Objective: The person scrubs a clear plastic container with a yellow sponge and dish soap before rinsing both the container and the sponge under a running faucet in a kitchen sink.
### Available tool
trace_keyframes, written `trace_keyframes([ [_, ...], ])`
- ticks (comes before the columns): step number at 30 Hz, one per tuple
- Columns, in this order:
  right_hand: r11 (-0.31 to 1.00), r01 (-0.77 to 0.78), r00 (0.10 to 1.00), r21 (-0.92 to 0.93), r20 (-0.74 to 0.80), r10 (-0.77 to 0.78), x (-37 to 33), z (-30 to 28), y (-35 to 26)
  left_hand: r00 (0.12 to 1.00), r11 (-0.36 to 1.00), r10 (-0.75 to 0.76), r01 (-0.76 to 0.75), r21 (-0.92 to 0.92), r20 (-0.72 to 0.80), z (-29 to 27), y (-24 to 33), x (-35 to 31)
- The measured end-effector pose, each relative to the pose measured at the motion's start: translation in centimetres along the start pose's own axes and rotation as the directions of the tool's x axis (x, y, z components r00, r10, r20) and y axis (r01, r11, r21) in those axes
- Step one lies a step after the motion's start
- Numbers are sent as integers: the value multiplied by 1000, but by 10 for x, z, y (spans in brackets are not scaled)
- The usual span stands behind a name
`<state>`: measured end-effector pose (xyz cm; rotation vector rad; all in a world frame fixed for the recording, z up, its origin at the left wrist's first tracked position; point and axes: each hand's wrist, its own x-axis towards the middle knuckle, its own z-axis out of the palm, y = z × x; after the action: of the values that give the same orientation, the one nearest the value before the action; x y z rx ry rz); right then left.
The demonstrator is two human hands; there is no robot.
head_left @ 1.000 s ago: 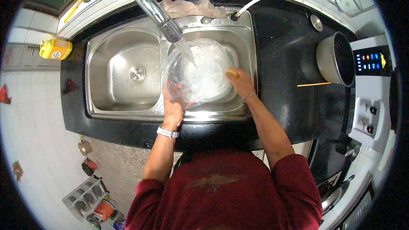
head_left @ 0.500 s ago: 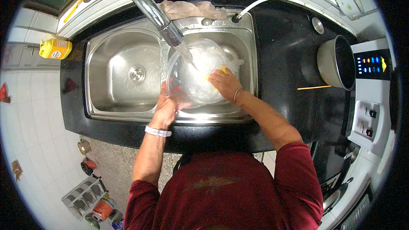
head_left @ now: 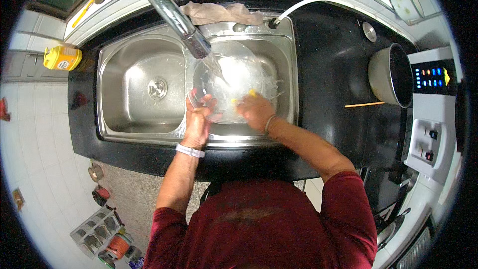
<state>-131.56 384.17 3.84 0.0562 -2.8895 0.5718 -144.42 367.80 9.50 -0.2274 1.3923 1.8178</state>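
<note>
A clear, see-through bowl (head_left: 223, 105) is held over the right basin of the steel sink (head_left: 142, 137), beneath the faucet (head_left: 179, 22). Water runs from the spout into it. My left hand (head_left: 198, 119) is closed on the bowl's left near edge, its fingers partly seen through the wall. Pressed against the bowl's near right side is my right hand (head_left: 255, 113), blurred by motion and closed on a yellow sponge (head_left: 253, 92). Only bits of the sponge show past the fingers.
Behind the faucet lies a crumpled cloth (head_left: 219, 13), with a white hose (head_left: 301, 6) beside it. A pot (head_left: 391, 75), a chopstick-like stick (head_left: 364, 104) and a small metal dish (head_left: 369, 32) are on the black counter at right. A yellow jug (head_left: 62, 58) stands far left.
My right hand has moved the sponge nearer to me and a little left along the bowl. The bowl has shifted in its tilt, with my left hand still at its edge.
</note>
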Motion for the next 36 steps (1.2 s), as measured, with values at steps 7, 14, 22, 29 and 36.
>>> trace_keyframes([
  [7,998,32,994,56,105,-38,-17,15,7,966,970,-168,125,210,198,-30,3,10],
  [14,995,-8,999,104,49,3,0,22,-28,999,999,-32,32,30,22,-6,-44,12],
  [22,995,-101,916,-23,387,102,-1,6,19,997,998,-54,52,35,47,6,-10,8],
  [29,746,-160,907,647,395,-148,16,-32,24,994,993,-66,57,106,86,-23,-37,11],
  [36,795,-73,997,602,42,59,9,21,21,986,983,-136,122,140,96,-8,-10,-7],
])
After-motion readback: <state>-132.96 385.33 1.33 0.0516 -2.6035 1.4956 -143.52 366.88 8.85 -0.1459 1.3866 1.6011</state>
